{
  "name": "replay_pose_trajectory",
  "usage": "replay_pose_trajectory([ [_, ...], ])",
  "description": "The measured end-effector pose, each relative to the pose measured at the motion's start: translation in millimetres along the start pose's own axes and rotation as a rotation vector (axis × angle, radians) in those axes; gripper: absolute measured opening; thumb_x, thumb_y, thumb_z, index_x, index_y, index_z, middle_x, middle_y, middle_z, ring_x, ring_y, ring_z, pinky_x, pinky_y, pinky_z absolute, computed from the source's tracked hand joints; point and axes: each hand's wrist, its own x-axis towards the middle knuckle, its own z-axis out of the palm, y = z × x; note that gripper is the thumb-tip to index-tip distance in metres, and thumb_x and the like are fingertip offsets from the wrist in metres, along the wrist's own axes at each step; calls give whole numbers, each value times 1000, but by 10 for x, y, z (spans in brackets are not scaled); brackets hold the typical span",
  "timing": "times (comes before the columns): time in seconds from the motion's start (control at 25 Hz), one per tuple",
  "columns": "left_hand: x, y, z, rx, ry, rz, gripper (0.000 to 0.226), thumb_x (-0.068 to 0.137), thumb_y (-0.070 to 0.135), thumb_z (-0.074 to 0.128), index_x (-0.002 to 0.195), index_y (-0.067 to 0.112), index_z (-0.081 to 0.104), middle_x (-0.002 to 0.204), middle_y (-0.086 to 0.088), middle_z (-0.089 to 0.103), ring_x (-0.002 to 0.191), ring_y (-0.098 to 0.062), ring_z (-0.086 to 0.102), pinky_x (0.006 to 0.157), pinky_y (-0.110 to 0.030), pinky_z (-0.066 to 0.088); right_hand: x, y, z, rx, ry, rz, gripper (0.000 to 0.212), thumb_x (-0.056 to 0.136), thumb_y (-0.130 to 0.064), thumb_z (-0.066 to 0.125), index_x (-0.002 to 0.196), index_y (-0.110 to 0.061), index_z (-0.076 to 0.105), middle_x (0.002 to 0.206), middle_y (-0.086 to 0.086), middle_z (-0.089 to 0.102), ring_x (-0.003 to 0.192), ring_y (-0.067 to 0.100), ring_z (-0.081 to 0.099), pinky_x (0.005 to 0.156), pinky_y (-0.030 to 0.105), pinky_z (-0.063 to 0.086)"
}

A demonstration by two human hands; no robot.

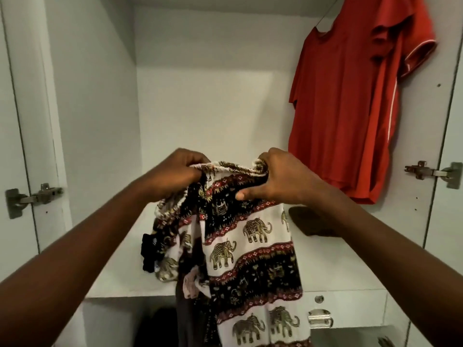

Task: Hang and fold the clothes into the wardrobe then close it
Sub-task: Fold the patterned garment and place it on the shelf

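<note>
The wardrobe [200, 96] stands open in front of you, both doors swung wide so the hanging space and the shelf [338, 266] are within reach. At upper right the red shirts [350, 108] hang close to the side wall, which I take to mean the hanging part is largely done. The elephant-print garment [250, 246] hangs from your hands above the shelf's front edge, its lower part dropping past the drawer front [350, 309]. Holding it up by the gathered waistband lets the cloth fall straight, which suits squaring it for a fold. Your left grip [175, 176] is curled tight round the waistband's left end. Your right grip [280, 181] pinches the other end, fingers tucked behind the band and thumb laid across the print. Just beyond your right wrist a dark folded piece [310, 221] lies on the shelf, likely the start of the folded stack. A small black piece [149, 254] shows at the garment's left side; whether it is separate, I cannot tell.
</note>
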Motion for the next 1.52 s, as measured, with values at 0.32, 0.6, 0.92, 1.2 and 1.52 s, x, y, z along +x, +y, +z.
replay_pose_trajectory([
  [0.32, -44, -173, -931, -85, -225, 4, 19, 101, 15, 64, 118, 10, 73, 108, -20, 76, 91, -32, 73, 77, -39, 58, 146, -255, -372, 1138, 141, 303, 20, 103, -17, 54, 111, -12, 71, 100, 10, 75, 93, 26, 71, 93, 43, 54],
  [0.6, -331, 230, -1905, -455, -149, 159, 42, 76, 2, 64, 117, -8, 68, 111, -30, 71, 93, -34, 70, 73, -33, 62, 251, -886, -986, 1423, 294, 354, 26, 91, -6, 47, 101, -1, 70, 93, 13, 71, 81, 26, 70, 86, 39, 58],
  [0.92, -534, 901, -2582, -681, 177, 399, 44, 87, 13, 54, 128, -1, 62, 100, -14, 67, 85, -27, 70, 79, -36, 58, 480, -1745, -1774, 1437, 457, 90, 39, 98, -37, 55, 118, -8, 72, 108, 11, 77, 92, 27, 75, 86, 40, 61],
  [1.2, -533, 779, -2527, -393, 547, 361, 9, 95, 27, 72, 97, 19, 75, 81, 2, 79, 73, -12, 77, 61, -24, 60, 594, -1548, -1721, 1017, 607, 164, 26, 100, -35, 60, 107, -11, 67, 95, 4, 75, 87, 20, 73, 82, 39, 58],
  [1.52, -603, -760, -1072, -624, 252, -232, 12, 95, 20, 73, 92, 9, 76, 90, -16, 79, 73, -25, 77, 69, -38, 64, -122, -775, 18, 1081, 304, 564, 15, 91, -11, 73, 105, -13, 68, 84, 3, 73, 72, 15, 69, 60, 27, 58],
])
